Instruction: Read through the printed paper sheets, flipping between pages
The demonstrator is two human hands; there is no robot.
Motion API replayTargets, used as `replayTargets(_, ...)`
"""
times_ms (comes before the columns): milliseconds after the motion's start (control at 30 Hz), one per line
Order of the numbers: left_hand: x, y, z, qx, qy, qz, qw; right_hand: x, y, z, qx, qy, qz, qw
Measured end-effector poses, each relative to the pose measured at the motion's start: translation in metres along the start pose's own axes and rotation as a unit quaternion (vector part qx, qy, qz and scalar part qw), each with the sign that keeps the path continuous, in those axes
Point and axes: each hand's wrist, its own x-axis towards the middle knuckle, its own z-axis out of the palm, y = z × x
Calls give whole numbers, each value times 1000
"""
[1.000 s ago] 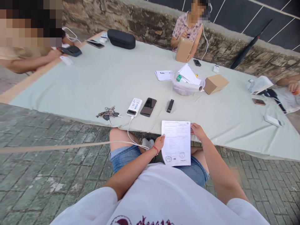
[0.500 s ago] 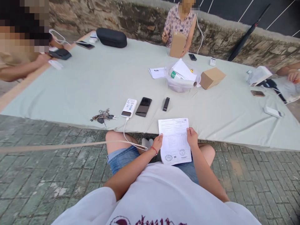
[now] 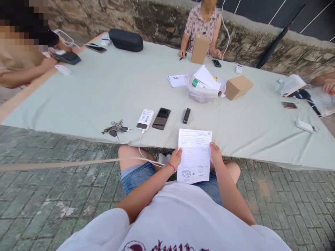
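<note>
The printed white paper sheet [image 3: 194, 156] sits at the near edge of the cloth-covered bench [image 3: 104, 90], left hand [image 3: 176, 157] on its left side, right hand [image 3: 216, 153] on its right. Behind it, left to right: metal key bunch [image 3: 116, 128], white power bank [image 3: 144, 119], black smartphone [image 3: 161, 118], small black remote [image 3: 186, 115]. Farther back, the clear plastic tub [image 3: 205, 90] holds papers, with the brown cardboard box [image 3: 238, 87] just right of it.
</note>
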Motion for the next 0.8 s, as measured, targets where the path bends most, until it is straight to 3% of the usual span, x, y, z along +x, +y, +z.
replayTargets(100,4,22,-5,-4,-34,37,999,3,-6,1,154,-24,23,987)
replayTargets(167,11,39,-10,33,-41,79,995,7,-15,-1,196,-51,3,979)
replayTargets(367,36,97,-36,142,-50,197,969,25,-65,-20,200,-37,-137,969)
replayTargets(467,47,114,-45,168,-40,253,952,31,-83,-28,192,-24,-202,960)
replayTargets(567,56,111,-46,178,-24,276,944,35,-84,-28,170,-34,-221,960)
replayTargets(800,58,74,-35,164,28,224,960,33,-69,-23,74,-17,-175,982)
